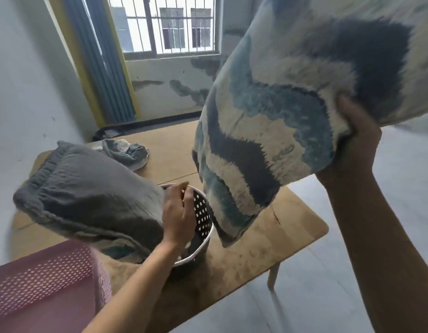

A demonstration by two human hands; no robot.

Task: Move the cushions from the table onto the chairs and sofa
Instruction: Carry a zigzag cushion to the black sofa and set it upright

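Observation:
My right hand (pixel 350 138) grips the edge of a large blue-and-cream patterned cushion (pixel 280 111) and holds it up in the air above the right side of the wooden table (pixel 268 241). A grey cushion (pixel 88 195) is lifted and tilted at the left over the table. My left hand (pixel 178 212) is at its right edge, fingers curled against it; the grip itself is partly hidden. Under the grey cushion shows a corner of another patterned cushion (pixel 119 251).
A white perforated basket (pixel 203 219) stands on the table just right of my left hand. A crumpled grey-blue cloth (pixel 126 152) lies further back. A pink mesh chair back (pixel 45 284) is at the near left. Barred window and curtain behind; pale floor to the right.

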